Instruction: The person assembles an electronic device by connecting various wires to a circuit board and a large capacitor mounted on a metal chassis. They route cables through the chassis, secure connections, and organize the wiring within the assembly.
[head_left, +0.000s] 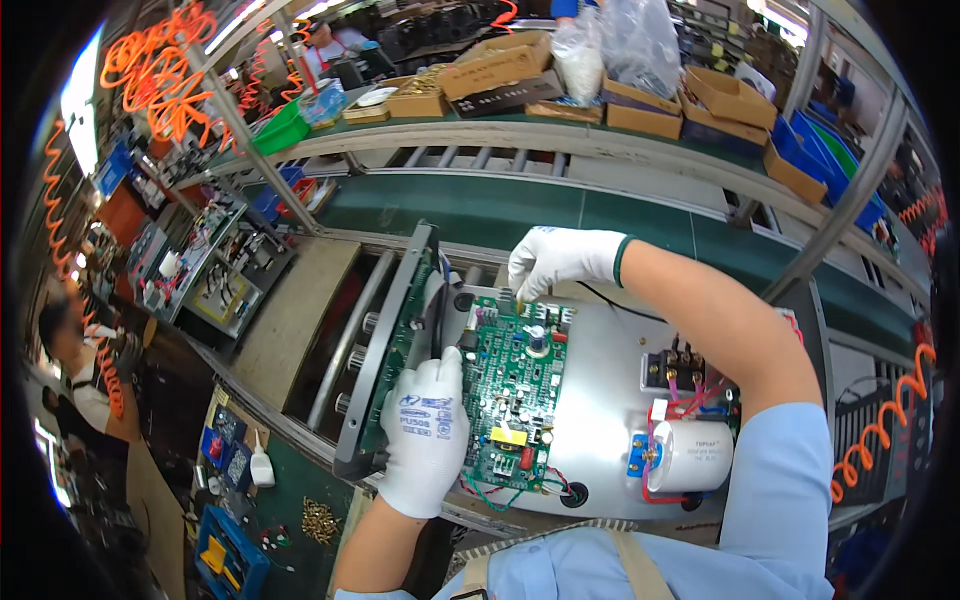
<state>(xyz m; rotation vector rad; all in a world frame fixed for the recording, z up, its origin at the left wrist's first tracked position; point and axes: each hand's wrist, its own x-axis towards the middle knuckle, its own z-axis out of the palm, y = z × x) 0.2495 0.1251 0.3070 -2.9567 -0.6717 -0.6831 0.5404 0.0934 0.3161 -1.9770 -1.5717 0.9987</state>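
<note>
A green circuit board (515, 395) lies on a silvery metal chassis plate (610, 400) in front of me. My right hand (565, 260), in a white glove with a green cuff, reaches over to the board's far edge. Its thumb and fingertips pinch together by the connectors there; what lies between them is too small to tell. My left hand (428, 430), also gloved, is between the board and a dark front panel (390, 345) with knobs, tilted upright. Its fingers are pressed together at the lower end of a black cable (439, 322); whatever they hold is hidden.
A white cylindrical component (690, 455) with red wires and a dark terminal block (672, 369) sit on the chassis. Rollers (350, 335) lie left of the panel. Cardboard boxes (498, 65) line the far shelf. Screws (320, 521) and a blue bin (232, 555) are at lower left.
</note>
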